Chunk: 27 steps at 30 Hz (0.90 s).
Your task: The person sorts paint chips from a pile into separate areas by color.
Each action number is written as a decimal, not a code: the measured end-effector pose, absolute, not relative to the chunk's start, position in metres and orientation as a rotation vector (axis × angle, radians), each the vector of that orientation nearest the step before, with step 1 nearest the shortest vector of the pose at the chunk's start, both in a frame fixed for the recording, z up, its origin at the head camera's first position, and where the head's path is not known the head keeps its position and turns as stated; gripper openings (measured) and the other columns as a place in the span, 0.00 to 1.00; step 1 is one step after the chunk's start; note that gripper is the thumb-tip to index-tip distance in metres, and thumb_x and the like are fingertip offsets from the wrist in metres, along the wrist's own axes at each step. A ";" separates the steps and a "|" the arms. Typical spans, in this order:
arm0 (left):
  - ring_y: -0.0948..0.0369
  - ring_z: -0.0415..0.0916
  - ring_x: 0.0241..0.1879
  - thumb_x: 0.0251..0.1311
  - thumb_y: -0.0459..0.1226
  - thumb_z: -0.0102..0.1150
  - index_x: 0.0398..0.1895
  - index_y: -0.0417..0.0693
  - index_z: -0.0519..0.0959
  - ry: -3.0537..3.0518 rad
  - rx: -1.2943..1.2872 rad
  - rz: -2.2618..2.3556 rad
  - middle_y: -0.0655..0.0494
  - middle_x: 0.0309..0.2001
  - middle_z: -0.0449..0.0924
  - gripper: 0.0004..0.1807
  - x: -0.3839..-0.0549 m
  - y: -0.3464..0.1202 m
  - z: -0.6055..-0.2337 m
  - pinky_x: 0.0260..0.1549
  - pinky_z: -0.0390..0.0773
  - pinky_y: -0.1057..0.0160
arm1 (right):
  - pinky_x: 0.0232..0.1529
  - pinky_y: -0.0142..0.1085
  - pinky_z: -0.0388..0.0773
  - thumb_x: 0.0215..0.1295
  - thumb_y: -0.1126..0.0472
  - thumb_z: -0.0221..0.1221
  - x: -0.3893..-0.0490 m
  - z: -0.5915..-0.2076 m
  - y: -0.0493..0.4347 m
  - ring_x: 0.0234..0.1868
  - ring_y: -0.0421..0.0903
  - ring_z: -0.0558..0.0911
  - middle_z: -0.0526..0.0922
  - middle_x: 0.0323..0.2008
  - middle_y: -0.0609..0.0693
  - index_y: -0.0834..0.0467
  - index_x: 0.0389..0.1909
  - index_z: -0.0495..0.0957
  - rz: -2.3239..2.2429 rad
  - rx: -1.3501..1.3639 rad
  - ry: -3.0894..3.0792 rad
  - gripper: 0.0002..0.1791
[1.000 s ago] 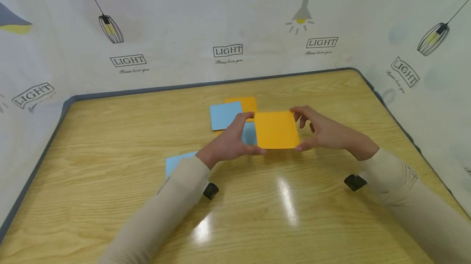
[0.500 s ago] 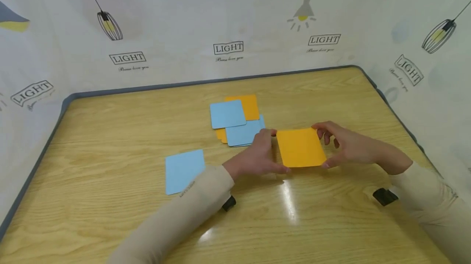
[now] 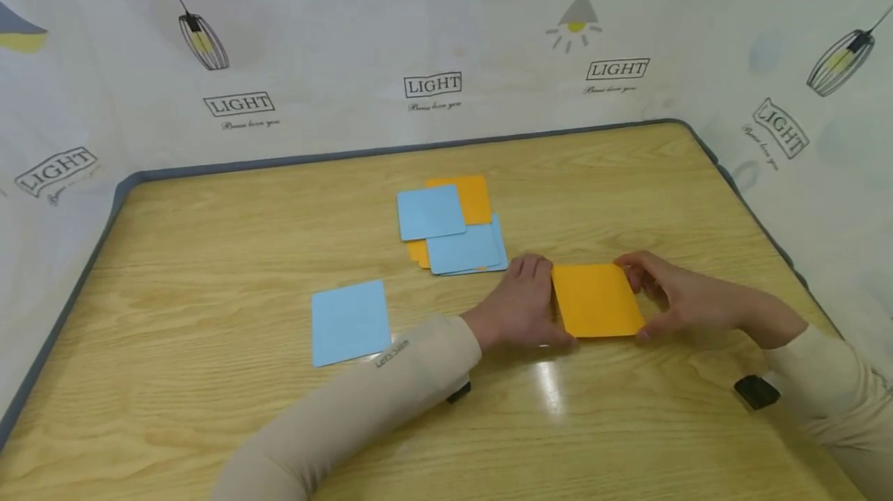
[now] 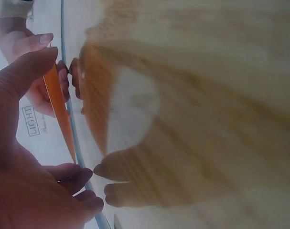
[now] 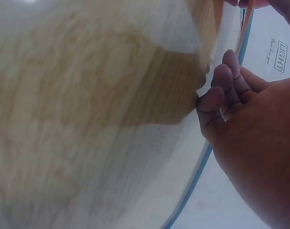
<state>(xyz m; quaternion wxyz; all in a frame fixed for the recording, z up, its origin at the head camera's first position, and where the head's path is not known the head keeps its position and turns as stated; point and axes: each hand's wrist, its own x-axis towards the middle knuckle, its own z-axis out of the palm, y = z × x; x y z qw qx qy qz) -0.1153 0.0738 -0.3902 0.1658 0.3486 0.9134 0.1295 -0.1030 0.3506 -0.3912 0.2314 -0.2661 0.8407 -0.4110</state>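
Clearly, I have the orange card point(image 3: 598, 301) gripped from both sides, well over toward the right edge of the worktop point(image 3: 209, 237). My left hand point(image 3: 523, 303) spans the card's left edge, thumb at its near corner and fingers at its far one; my right hand point(image 3: 687, 295) pinches the right edge in the same fashion, the spare fingers curled loosely. I judge that holding it by its four corners is meant to hold the sheet flat and level, with its face uncovered and neither side sagging. Whether it is one sheet or several together I cannot tell.

The card lies directly between my hands: close against my left palm, with a visible gap before my right palm. From the left wrist its edge and its reflection point(image 4: 98, 95) on the glossy surface stand apart, so I take it to be just above the worktop rather than resting on it.

Farther off, near the middle of the worktop and toward its far edge, lies a loose pile of blue and orange cards point(image 3: 443, 214), overlapping at odd angles, probably just laid down without squaring. My left knuckles are just beside its near right corner; touching or not, I cannot say. A single blue card point(image 3: 350, 323) lies flat by itself, nearer the worktop's left edge than its right.
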 end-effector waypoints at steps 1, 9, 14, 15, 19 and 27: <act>0.53 0.53 0.67 0.46 0.65 0.68 0.70 0.35 0.56 2.617 0.991 0.344 0.47 0.66 0.59 0.59 -0.115 0.074 -0.391 0.67 0.48 0.64 | 0.49 0.27 0.64 0.49 0.59 0.76 -0.103 -0.392 0.351 0.46 0.47 0.65 0.65 0.45 0.55 0.68 0.66 0.54 -1.127 -0.738 2.310 0.50; 0.52 0.50 0.69 0.48 0.65 0.67 0.72 0.34 0.53 2.616 0.948 0.335 0.44 0.69 0.55 0.60 -0.114 0.073 -0.391 0.67 0.50 0.64 | 0.41 0.32 0.64 0.49 0.55 0.76 -0.106 -0.394 0.351 0.41 0.45 0.64 0.64 0.39 0.53 0.69 0.66 0.55 -1.015 -0.789 2.401 0.51; 0.52 0.48 0.70 0.51 0.63 0.66 0.73 0.33 0.51 2.591 0.941 0.355 0.44 0.70 0.52 0.59 -0.114 0.071 -0.389 0.67 0.50 0.65 | 0.40 0.34 0.63 0.50 0.53 0.76 -0.105 -0.395 0.350 0.41 0.45 0.64 0.63 0.40 0.52 0.70 0.67 0.54 -0.982 -0.724 2.411 0.53; 0.52 0.48 0.70 0.51 0.63 0.66 0.73 0.34 0.51 2.587 0.945 0.360 0.44 0.70 0.52 0.59 -0.114 0.070 -0.389 0.67 0.50 0.65 | 0.40 0.34 0.63 0.50 0.53 0.76 -0.105 -0.395 0.350 0.41 0.45 0.64 0.64 0.40 0.52 0.70 0.67 0.54 -0.978 -0.717 2.414 0.53; 0.53 0.47 0.70 0.52 0.62 0.66 0.73 0.35 0.51 2.569 0.967 0.381 0.45 0.70 0.51 0.58 -0.116 0.066 -0.388 0.67 0.50 0.66 | 0.40 0.34 0.63 0.50 0.52 0.75 -0.106 -0.391 0.348 0.41 0.45 0.64 0.64 0.39 0.52 0.69 0.68 0.54 -0.952 -0.712 2.428 0.53; 0.52 0.48 0.69 0.55 0.61 0.65 0.72 0.35 0.52 2.547 1.009 0.399 0.46 0.69 0.52 0.55 -0.119 0.063 -0.385 0.67 0.50 0.66 | 0.35 0.35 0.64 0.56 0.52 0.71 -0.108 -0.385 0.342 0.37 0.46 0.66 0.65 0.39 0.52 0.66 0.67 0.56 -0.938 -0.539 2.401 0.46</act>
